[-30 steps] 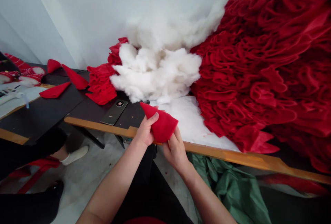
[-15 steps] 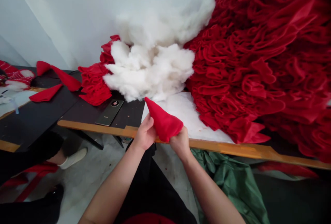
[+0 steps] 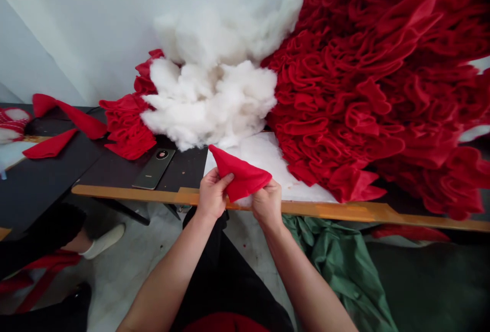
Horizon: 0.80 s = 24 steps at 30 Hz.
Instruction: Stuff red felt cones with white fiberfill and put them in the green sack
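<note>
Between my hands is a red cone-shaped fabric hat (image 3: 242, 171), its pointed tip aimed away to the upper left and its wide edge toward me. My left hand (image 3: 213, 192) pinches its left side, thumb lying on top of the cloth. At the right corner of the wide edge, my right hand (image 3: 268, 201) is closed on the fabric; some of its fingers are hidden behind it. Just beyond the hat lies a heap of white fluffy stuffing (image 3: 214, 102) on the table.
A large pile of red fabric pieces (image 3: 344, 102) rises at the right. Left of the stuffing are a smaller red stack (image 3: 128, 125), a phone (image 3: 154, 169) and loose red cones (image 3: 51, 144). Green cloth (image 3: 344, 265) hangs below the table edge (image 3: 133, 194). Another person's foot (image 3: 104, 241) shows at the left.
The hat is now flatter and spread wider between my hands. My left thumb has moved onto its face. The view has shifted slightly to the right.
</note>
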Motion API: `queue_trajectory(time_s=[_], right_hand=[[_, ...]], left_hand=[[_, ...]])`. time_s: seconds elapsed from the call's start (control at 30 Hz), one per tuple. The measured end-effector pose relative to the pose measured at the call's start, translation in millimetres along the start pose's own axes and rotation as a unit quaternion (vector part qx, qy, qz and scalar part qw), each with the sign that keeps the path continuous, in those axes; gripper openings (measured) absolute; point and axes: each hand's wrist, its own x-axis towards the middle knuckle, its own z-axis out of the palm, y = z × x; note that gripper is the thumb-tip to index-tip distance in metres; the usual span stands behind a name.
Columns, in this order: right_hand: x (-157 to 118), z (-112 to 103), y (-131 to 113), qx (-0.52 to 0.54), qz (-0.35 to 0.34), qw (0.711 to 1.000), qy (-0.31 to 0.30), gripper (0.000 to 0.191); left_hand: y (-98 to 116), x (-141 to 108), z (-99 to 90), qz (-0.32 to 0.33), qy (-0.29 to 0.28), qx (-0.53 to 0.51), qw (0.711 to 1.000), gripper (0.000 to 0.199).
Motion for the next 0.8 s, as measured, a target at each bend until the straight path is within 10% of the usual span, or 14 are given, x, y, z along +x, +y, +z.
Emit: queue_trajectory(time_s=[0.2, 0.37, 0.57, 0.8], right_hand=[[-2.9, 3.3, 7.4, 0.028, 0.018, 0.997, 0.068, 0.014], [-6.1, -0.2, 10.3, -0.139, -0.082, 0.983, -0.090, 0.015], [-21.6, -6.2, 22.3, -0.305, -0.428, 0.848, -0.068, 0.044], [-6.8, -10.0, 32.2, -0.371, -0.457, 0.776, -0.227, 0.061]], left_hand=[[3.6, 0.3, -3.9, -0.047, -0.021, -0.020, 0.998, 0.040], [14.7, 6.2, -3.8, -0.070, -0.042, -0.037, 0.996, 0.047], [11.7, 15.8, -2.3, -0.089, 0.050, -0.073, 0.992, 0.035], [13.5, 3.2, -3.7, -0.126, -0.018, -0.065, 0.990, 0.047]])
